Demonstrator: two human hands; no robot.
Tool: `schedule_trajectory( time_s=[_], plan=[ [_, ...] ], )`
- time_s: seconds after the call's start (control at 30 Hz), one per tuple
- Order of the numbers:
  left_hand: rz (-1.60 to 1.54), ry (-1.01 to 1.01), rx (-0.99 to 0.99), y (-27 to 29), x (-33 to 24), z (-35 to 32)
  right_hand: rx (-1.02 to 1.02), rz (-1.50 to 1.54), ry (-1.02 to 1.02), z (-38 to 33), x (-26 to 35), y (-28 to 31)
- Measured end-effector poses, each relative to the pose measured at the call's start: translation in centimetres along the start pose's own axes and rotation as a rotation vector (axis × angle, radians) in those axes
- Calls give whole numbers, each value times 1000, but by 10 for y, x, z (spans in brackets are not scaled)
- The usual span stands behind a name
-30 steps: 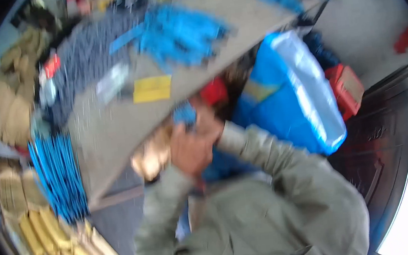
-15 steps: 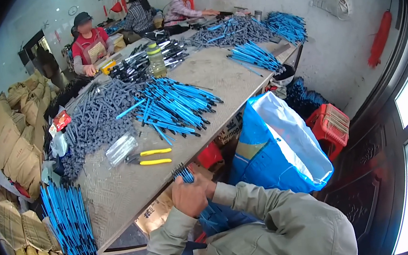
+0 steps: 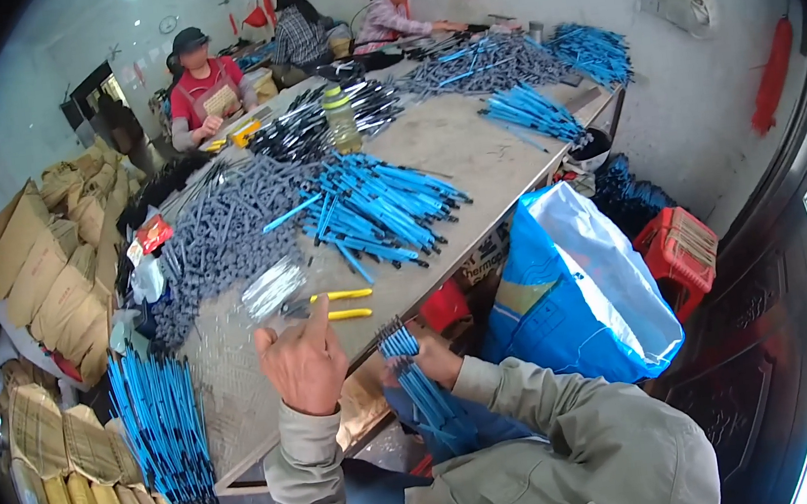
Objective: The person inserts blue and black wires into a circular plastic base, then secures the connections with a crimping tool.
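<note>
My right hand (image 3: 439, 359) is closed round a bundle of thin blue rods (image 3: 426, 389) with dark tips, held slanting just off the table's near edge. My left hand (image 3: 303, 368) is apart from the bundle, above the table's near edge, with fingers spread and nothing seen in it. Just beyond its fingertips lie pliers with yellow handles (image 3: 349, 314) and a small heap of thin, shiny, clear or silvery strips (image 3: 273, 289). The pliers' jaws are partly hidden near the strips.
Blue rods (image 3: 383, 204) and grey pieces (image 3: 222, 228) are heaped on the table (image 3: 248, 369). More blue rods (image 3: 161, 434) stand bundled at left. A large blue sack (image 3: 521, 318) and red crate (image 3: 678, 256) are at right. A co-worker in red (image 3: 207, 95) sits across; others sit farther back.
My left hand has let go of the rod bundle and moved left, over the table edge towards the pliers and strips. My right hand still holds the bundle. The view has shifted slightly.
</note>
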State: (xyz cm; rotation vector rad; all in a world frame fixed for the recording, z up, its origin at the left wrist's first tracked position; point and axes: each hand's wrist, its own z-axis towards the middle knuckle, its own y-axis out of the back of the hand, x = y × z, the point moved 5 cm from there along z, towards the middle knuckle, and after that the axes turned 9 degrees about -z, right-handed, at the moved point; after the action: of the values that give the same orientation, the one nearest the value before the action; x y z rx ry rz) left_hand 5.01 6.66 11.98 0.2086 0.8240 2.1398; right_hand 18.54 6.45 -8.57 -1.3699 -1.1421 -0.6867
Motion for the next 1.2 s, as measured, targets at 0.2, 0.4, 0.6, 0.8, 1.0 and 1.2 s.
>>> schedule_trajectory(
  time_s=[0.2,0.4,0.6,0.8,1.0,1.2],
  plan=[
    [-64,155,157,-4,34,-60,32,11,20,4,3,-6],
    [446,43,96,31,57,-25,-21,-39,-71,5,-14,-5],
    [660,-132,-187,61,99,67,18,-83,-2,1,-6,-15],
    [278,-235,-509,76,100,61,40,-51,17,1,-12,-10],
    [272,-382,194,1,89,-41,-9,-161,1,1,-8,-1],
    [349,139,323,-1,194,-64,-37,-114,-89,5,-2,-32]
  ],
)
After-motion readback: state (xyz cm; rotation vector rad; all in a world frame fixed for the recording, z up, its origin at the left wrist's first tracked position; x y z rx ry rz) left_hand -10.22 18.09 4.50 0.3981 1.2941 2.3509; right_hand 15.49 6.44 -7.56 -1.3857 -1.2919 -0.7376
